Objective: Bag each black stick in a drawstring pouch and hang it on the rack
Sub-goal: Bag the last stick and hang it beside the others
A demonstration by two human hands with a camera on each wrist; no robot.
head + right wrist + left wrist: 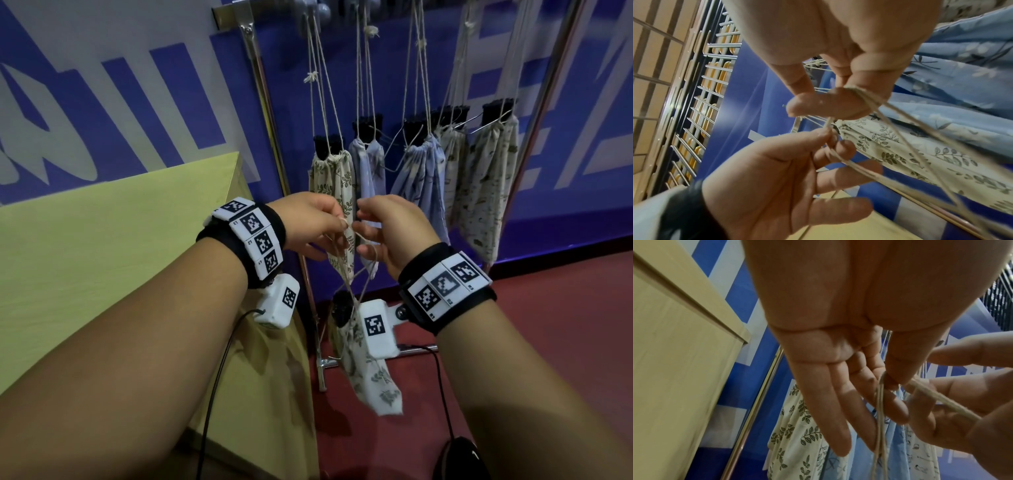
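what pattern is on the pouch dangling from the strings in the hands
Cream cloth with grey-green leaf sprigs on the pouch; the head view shows it best.

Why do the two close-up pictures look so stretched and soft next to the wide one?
Head view: dim light, fairly sharp; rack poles bow from the wide lens. Left wrist view: the left hand fills the frame, swollen by closeness, the drawstring soft. Right wrist view: the right hand looms, cords streak with blur, and the leaf-print pouch stays legible.
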